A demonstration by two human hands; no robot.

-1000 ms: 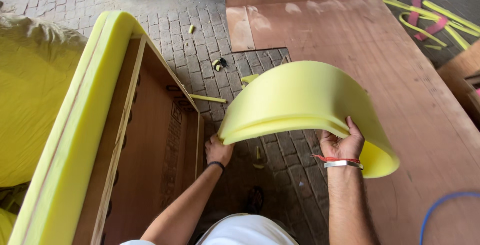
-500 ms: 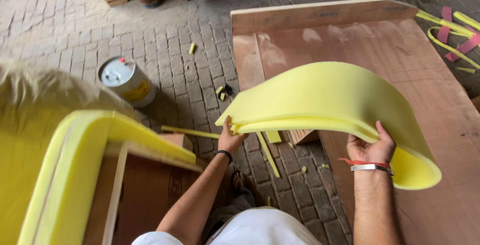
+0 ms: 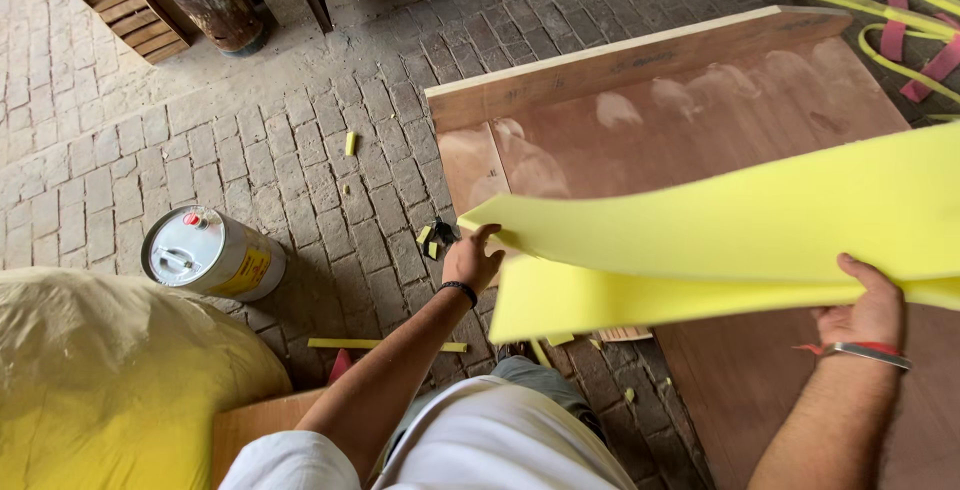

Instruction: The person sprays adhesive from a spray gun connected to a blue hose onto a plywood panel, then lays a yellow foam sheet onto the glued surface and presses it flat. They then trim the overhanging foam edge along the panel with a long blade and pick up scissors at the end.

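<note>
Nearest the camera, the person's white-sleeved arms reach forward over a brick floor (image 3: 250, 160). Low on the left lies a big yellow bag-like bundle (image 3: 110, 380), with a silver can (image 3: 205, 253) on its side just beyond it.

Both hands hold one folded yellow foam sheet (image 3: 760, 235). Its long axis runs left to right and climbs toward the right edge of the view. The fold lies out of view to the right, and the two layers gape apart toward the left, where their free ends sit. The right hand (image 3: 865, 315) takes the lower layer at its near edge; its grip is pressed together, thumb on top and fingers hidden beneath. The left hand (image 3: 472, 262) is at the sheet's left end, under the tip of the upper layer, fingers curled and touching the foam; whether it pinches or merely props the tip I cannot tell. So the foam stretches rightward from the left hand, while the right hand sits under its middle, and each hand is equally close to its own end.

Beneath and beyond the foam lies a broad brown plywood board (image 3: 640, 120), flat on the floor. Farther off are yellow and pink foam strips (image 3: 900, 35) at the upper right and a rusty drum (image 3: 215, 5) at the upper left.
</note>
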